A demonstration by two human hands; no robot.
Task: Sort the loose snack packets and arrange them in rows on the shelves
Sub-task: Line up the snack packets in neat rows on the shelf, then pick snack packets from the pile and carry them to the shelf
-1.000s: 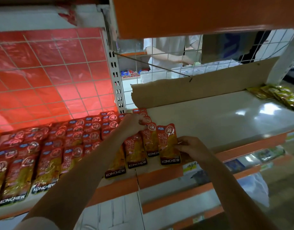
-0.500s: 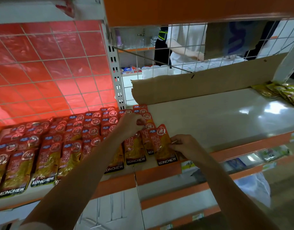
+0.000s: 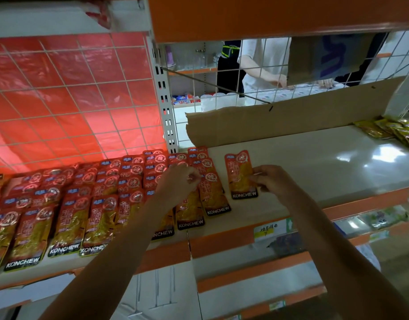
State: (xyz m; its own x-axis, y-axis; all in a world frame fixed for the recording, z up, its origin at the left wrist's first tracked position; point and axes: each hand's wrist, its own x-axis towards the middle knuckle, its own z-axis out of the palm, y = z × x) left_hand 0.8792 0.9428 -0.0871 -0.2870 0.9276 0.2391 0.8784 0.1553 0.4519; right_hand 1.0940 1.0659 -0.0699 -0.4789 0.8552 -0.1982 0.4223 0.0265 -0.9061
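Only brand I can actually read is KONCHEW, white caps on the black strip along the bottom of the red-and-yellow packets point(image 3: 69, 227) on the shelf point(image 3: 314, 162). Same word on the lone packet point(image 3: 241, 176) off to the right. The packets also carry Chinese characters and a round stamp up top, too blurry to make out. The yellow shelf tag point(image 3: 267, 231) has handwriting, unreadable.

Snack packets point(image 3: 67, 218): leftmost cut by frame edge; several hidden under left hand point(image 3: 175, 183). Yellow packets point(image 3: 392, 132): cropped right, print illegible. Price label point(image 3: 267, 230): unreadable.
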